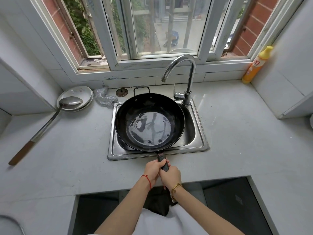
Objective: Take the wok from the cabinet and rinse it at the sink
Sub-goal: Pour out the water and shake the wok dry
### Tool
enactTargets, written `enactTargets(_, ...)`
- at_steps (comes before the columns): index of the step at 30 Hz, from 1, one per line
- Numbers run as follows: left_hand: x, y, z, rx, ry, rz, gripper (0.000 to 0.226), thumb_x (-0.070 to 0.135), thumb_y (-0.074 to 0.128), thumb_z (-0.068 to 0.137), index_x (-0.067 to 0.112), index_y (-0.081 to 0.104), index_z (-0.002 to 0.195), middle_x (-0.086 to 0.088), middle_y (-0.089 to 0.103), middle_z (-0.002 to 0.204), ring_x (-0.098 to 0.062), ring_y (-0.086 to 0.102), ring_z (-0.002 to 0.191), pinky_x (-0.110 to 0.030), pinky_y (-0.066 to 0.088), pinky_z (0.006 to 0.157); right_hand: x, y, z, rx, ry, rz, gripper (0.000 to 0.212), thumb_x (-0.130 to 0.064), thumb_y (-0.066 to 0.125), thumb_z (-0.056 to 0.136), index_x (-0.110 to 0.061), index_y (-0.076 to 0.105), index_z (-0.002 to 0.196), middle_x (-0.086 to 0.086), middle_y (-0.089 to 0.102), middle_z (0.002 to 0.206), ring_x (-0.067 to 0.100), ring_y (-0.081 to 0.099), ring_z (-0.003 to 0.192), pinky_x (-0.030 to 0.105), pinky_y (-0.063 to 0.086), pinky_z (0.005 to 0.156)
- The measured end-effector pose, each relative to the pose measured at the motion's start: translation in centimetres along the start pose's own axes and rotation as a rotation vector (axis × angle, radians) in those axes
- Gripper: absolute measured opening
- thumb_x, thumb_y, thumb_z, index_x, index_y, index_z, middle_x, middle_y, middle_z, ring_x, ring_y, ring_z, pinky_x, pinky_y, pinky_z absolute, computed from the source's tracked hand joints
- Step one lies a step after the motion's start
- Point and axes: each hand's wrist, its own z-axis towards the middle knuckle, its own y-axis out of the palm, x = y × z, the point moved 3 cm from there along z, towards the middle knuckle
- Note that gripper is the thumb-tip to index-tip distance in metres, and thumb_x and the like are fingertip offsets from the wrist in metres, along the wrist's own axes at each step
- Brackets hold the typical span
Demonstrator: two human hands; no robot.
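The wok hides most of the sink basin; both hands cover its handle.

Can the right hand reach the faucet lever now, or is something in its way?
Probably not yet: the right hand grips the wok handle together with the left hand. The lever sits behind the wok, whose rim partly blocks a direct path.

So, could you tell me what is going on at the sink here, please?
A person grips the handle of a black wok with both hands, the left hand and the right hand close together on it. The wok sits over the steel sink with a shallow pool of water in its bottom. No water runs from the faucet. A ladle lies on the counter to the left.
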Motion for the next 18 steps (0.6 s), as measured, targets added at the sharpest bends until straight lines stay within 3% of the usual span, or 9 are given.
enactTargets(7, 0.9, 1.4, -1.9, -0.05, 0.064, -0.115, 0.011, -0.001, 0.054, 0.094, -0.003, 0.064, 0.094, -0.009, 0.066, 0.081, -0.019, 0.062, 0.074, -0.03, 0.055, 0.078, -1.2, -1.4, -1.1, 0.022, -0.066, -0.057, 0.018, -0.023, 0.059, 0.085, -0.008, 0.06, 0.074, 0.007, 0.06, 0.063, 0.022, 0.06, 0.049, 0.02, 0.042, 0.033)
enactTargets(12, 0.8, 2.3, -2.7, -0.096, 0.064, -0.16, 0.014, -0.002, 0.048, 0.096, -0.003, 0.062, 0.101, -0.009, 0.063, 0.083, -0.018, 0.061, 0.076, -0.026, 0.057, 0.074, -0.9, -2.2, -1.7, 0.083, -0.147, -0.155, 0.025, -0.033, 0.058, 0.082, -0.011, 0.068, 0.076, 0.007, 0.067, 0.067, 0.028, 0.067, 0.063, 0.043, 0.06, 0.055)
enactTargets(14, 0.8, 2.6, -2.9, -0.103, 0.08, -0.157, 0.015, -0.003, 0.049, 0.096, -0.003, 0.063, 0.1, -0.009, 0.064, 0.084, -0.018, 0.061, 0.076, -0.026, 0.058, 0.073, -0.6, -2.6, -1.8, 0.082, -0.174, -0.172, 0.027, -0.037, 0.057, 0.082, -0.013, 0.067, 0.073, 0.006, 0.066, 0.065, 0.026, 0.066, 0.061, 0.042, 0.06, 0.054)
enactTargets(18, 0.6, 2.5, -3.0, -0.054, 0.131, -0.089, 0.013, -0.004, 0.055, 0.092, -0.004, 0.067, 0.098, -0.011, 0.068, 0.084, -0.02, 0.065, 0.077, -0.032, 0.058, 0.082, -0.6, -3.3, -1.9, 0.023, -0.209, -0.149, 0.025, -0.034, 0.058, 0.087, -0.019, 0.061, 0.067, 0.001, 0.062, 0.06, 0.019, 0.062, 0.053, 0.028, 0.052, 0.043)
